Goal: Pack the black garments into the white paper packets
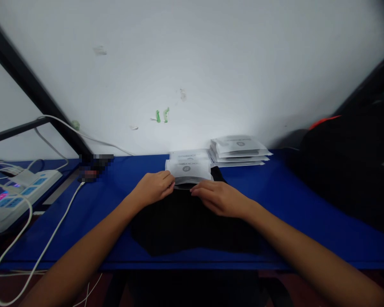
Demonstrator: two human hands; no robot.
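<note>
A white printed plastic packaging bag [193, 169] lies with its mouth toward me, and the mouth gapes a little over something dark. At its left corner my left hand [155, 186] is closed, fingers pinching the edge. My right hand [220, 197] has its fingers pressed together on the right part of the mouth's lower edge. Under both hands spreads a black cloth [192, 230], perhaps a garment; whether part of it is inside the bag cannot be made out. Another white bag [187, 154] shows just behind the first.
A stack of similar white bags [240, 147] stands at the back right by the wall. Far right sits a large black bag or cloth bundle [348, 170]. On the left are a white power strip [25, 192] and loose white cables [59, 230] over the blue table [92, 217].
</note>
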